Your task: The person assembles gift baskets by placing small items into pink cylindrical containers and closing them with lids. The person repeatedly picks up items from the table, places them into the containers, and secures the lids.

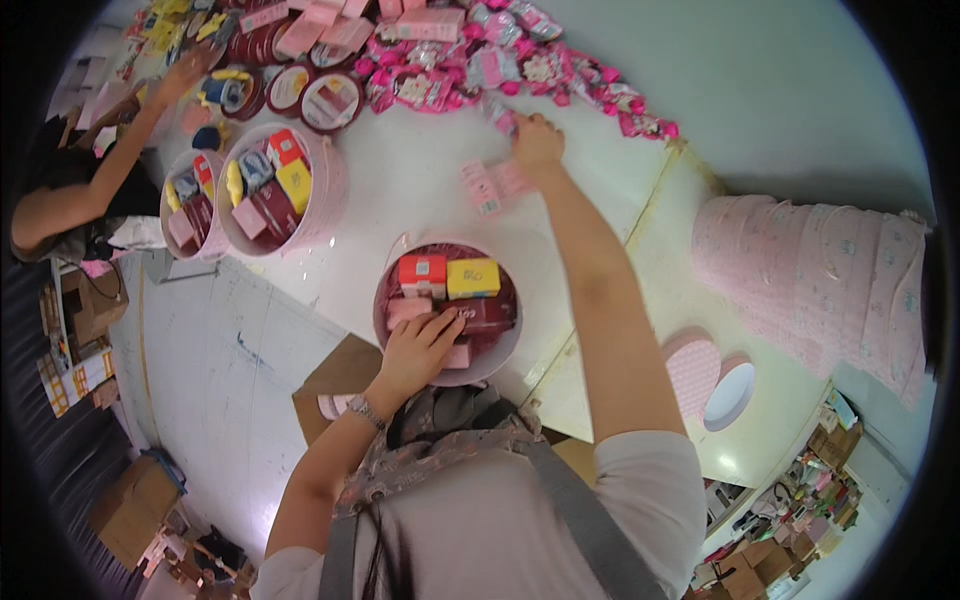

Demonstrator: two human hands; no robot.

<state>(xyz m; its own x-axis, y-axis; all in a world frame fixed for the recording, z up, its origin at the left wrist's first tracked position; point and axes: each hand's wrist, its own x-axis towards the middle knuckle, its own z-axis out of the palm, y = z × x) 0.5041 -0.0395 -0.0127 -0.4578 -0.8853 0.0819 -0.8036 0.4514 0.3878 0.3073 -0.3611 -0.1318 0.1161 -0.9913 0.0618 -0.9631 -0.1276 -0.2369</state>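
Observation:
Before me on the table stands a round pink bucket (517,337). In it lie a red box (422,276), a yellow box (473,278), a dark red box (484,315) and small pink boxes on reddish filler. My left hand (420,345) reaches into the bucket, its fingers on the boxes; whether it grips one cannot be told. Stretched out over the table, my right hand (538,146) is by a small shiny packet (496,114) at the edge of the pink packet pile (427,86); its grip is unclear. Flat pink packages (480,187) lie just below that hand.
Two filled pink buckets (330,180) stand at left, near a co-worker's arm (105,176). Round dark red tubs (331,102) lie at the far side. Nested pink buckets (810,262) lie at right, with heart-shaped (694,367) and oval lids nearer me.

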